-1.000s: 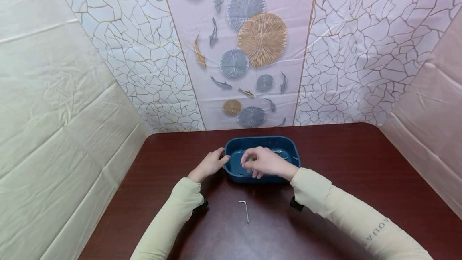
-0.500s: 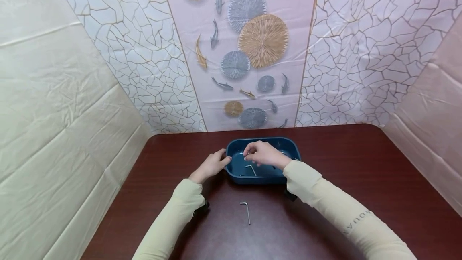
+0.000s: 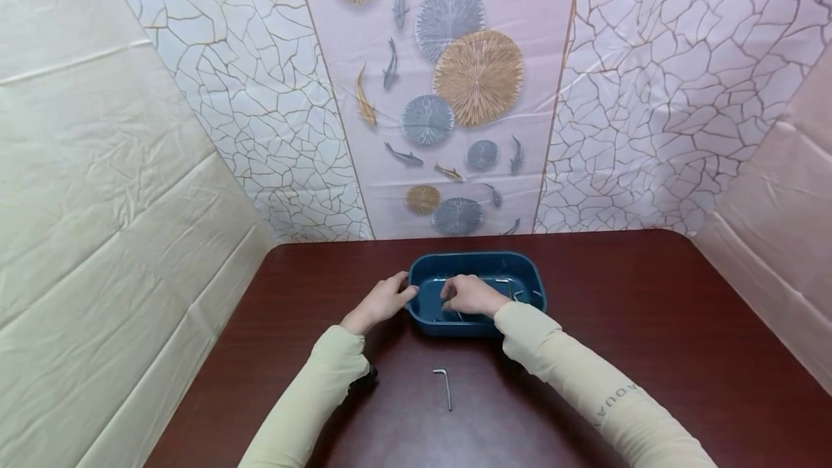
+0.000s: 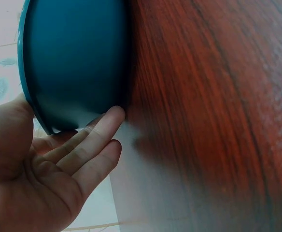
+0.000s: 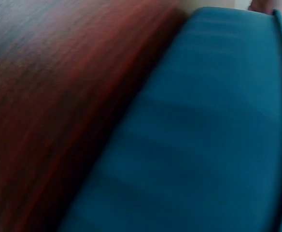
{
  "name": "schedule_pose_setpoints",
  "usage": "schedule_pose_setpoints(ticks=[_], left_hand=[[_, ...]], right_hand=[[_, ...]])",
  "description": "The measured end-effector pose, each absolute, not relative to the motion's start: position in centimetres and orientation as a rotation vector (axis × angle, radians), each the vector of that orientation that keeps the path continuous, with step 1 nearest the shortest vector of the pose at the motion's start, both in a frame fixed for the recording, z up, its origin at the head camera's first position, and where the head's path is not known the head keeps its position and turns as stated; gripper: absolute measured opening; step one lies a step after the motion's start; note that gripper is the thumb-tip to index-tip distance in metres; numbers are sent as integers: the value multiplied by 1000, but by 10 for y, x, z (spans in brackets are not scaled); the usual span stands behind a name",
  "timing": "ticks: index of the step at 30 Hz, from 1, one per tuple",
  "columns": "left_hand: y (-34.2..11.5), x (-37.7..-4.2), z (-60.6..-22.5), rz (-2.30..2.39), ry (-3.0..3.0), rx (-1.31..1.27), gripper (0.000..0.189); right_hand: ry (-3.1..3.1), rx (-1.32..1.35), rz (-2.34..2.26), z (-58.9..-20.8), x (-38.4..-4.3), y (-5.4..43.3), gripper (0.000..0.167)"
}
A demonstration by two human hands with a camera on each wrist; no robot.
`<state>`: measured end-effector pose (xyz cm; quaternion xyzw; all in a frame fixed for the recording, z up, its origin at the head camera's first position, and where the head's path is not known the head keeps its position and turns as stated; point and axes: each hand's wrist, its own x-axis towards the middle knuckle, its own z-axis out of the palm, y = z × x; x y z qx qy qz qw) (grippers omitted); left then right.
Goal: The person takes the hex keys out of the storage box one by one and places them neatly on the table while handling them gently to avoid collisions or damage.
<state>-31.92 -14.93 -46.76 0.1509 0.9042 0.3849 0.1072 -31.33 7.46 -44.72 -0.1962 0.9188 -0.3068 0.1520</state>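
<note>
A deep blue plastic bin stands near the back of the table. At its left end my left hand grips the rim, thumb over the edge; the left wrist view shows the fingers against the outer wall. My right hand reaches down inside the bin, fingers bent downward; what lies between the fingertips is hidden. Beneath it shows the end of an L-shaped hex key. Thin metal pieces lie at the bin's right side. In the right wrist view only the bin's outside appears, blurred.
One silver hex key lies on the dark red wooden table in front of the bin. Patterned cloth hangs behind the table, and pale cloth walls flank it.
My right hand has dipped lower into the bin, over the hex key that showed half a second ago. The right forearm has shifted left. My left hand stays on the rim.
</note>
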Motion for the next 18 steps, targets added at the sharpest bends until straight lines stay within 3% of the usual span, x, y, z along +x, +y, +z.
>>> schedule_pose_setpoints(ticks=[18], left_hand=[[-150, -319, -468, 1169, 2647, 459, 44]], right_hand=[[2645, -360, -987, -468, -330, 78, 17]])
